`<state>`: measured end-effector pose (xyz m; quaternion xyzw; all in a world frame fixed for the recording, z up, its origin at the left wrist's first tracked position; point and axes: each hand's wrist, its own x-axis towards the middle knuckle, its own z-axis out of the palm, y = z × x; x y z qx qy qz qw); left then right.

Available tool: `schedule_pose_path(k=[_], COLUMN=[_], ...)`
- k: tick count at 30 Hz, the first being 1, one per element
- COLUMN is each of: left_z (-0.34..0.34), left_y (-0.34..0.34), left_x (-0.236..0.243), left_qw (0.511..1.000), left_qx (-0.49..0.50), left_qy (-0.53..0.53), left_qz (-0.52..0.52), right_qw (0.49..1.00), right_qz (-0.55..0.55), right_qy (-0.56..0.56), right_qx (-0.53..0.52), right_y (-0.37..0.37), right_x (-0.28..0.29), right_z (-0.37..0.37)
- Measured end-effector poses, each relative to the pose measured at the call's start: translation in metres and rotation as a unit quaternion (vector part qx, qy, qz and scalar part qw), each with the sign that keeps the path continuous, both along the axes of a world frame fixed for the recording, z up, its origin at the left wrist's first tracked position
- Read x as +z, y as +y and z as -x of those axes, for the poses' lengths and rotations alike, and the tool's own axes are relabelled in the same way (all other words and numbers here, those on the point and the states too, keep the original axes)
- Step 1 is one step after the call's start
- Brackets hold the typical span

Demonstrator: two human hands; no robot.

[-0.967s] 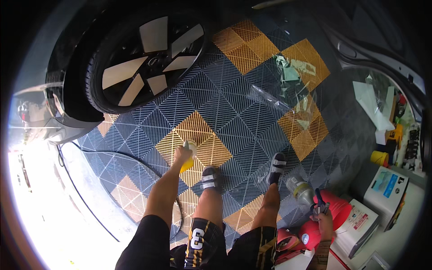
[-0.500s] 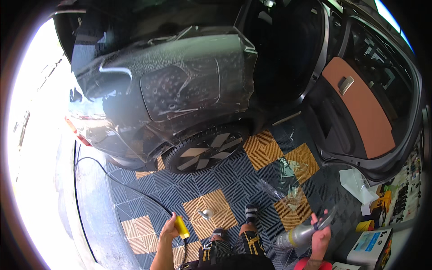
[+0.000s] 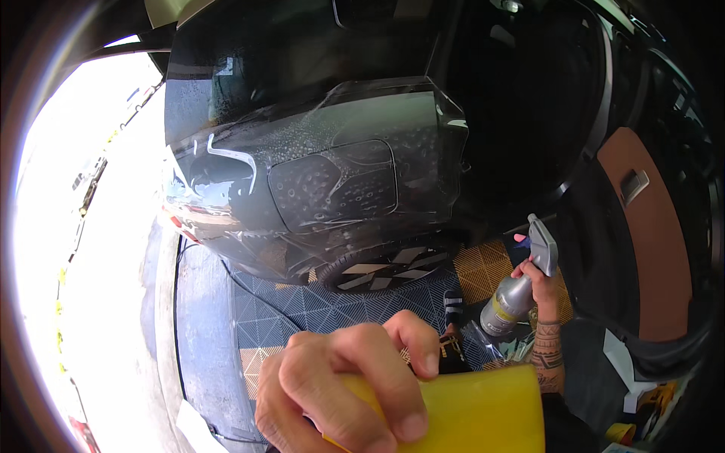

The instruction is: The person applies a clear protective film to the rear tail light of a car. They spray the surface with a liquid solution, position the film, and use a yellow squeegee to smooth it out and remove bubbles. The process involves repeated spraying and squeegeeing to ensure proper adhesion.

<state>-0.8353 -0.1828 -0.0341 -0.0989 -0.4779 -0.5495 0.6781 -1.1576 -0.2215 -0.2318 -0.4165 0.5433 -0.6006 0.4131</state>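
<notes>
While the earlier frame has the left hand (image 3: 340, 381) small and low at 7 o'clock, now it fills the view at 6 o'clock, raised close to the camera. Its fingers are curled over the yellow squeegee-like tool (image 3: 483, 408), clamped on it, the tool lying between 5 and 6 o'clock with its broad face showing. The right hand (image 3: 541, 285), between 3 and 4 o'clock, is closed round the neck of the grey spray bottle (image 3: 507, 303); half a second ago the bottle leans far over at 5 o'clock, whereas now it stands steeper, its head pointing to about 1 o'clock. Surface: the dark car (image 3: 249, 215) spans from 10 o'clock to past 12, clear film (image 3: 411, 102) over its rear side, wet, with droplets and bubbles gathered around the flap (image 3: 336, 189) just above centre; the film's edge is ruffled toward 1 o'clock. The wheel (image 3: 393, 269) sits just below centre. Room: grey and orange ribbed tiles (image 3: 483, 268) underfoot, a black hose (image 3: 260, 296) running at 8 o'clock, crumpled clear plastic (image 3: 483, 341) between 4 and 5, an open door with a brown panel (image 3: 649, 234) at 3, glaring daylight at 9.
</notes>
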Motion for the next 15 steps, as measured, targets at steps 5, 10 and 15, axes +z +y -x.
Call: schedule_pose_path(k=[5,10,15], left_z=[0.096,0.176,0.189], left_y=[-0.121,-0.220,-0.254], left_x=[0.013,-0.030,-0.060], left_qw=[0.985,0.901,0.715], left_qx=[0.065,0.209,0.182], left_qy=[-0.035,-0.380,-0.674], left_qz=[0.158,0.022,0.030], right_qw=[0.980,0.924,0.843], right_qz=[0.032,0.069,0.161], right_qy=[-0.101,-0.048,0.086], right_qx=[0.169,0.374,0.506], right_y=[-0.102,-0.156,-0.204], right_x=[0.021,0.079,0.092], right_z=[0.056,0.077,0.084])
